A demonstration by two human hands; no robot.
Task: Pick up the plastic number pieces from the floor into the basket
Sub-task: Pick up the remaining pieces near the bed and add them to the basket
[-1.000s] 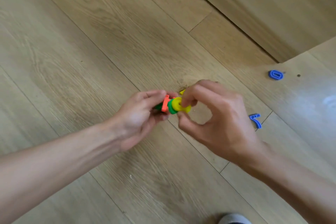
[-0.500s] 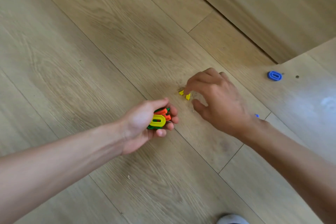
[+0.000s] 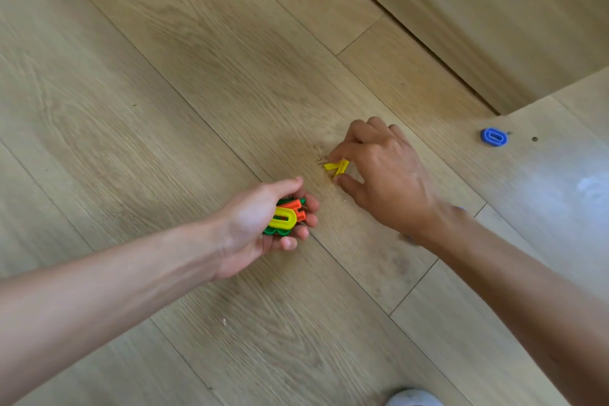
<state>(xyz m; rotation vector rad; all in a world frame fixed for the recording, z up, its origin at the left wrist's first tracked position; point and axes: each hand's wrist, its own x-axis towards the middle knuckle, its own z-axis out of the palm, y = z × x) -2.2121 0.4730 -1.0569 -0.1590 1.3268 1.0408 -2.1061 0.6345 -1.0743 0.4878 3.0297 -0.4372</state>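
My left hand (image 3: 260,224) lies palm up just above the wooden floor, its fingers curled round a small stack of number pieces (image 3: 287,216): a yellow zero on top, orange and green ones under it. Up and to the right, my right hand (image 3: 382,171) pinches a small yellow number piece (image 3: 336,167) between thumb and fingers, right at the floor. A blue zero (image 3: 493,136) lies on the floor at the far right. A further blue piece is almost wholly hidden behind my right wrist. No basket is in view.
A wooden panel or door edge (image 3: 494,26) runs diagonally across the top right, with a dark gap along its foot. A pale smear (image 3: 593,188) marks the floor at the right edge. A grey shoe tip (image 3: 413,399) shows at the bottom.
My right hand left the yellow zero in my left hand's stack, reached up and right, and closed its fingers on the yellow piece. My left hand dropped lower with the stack.
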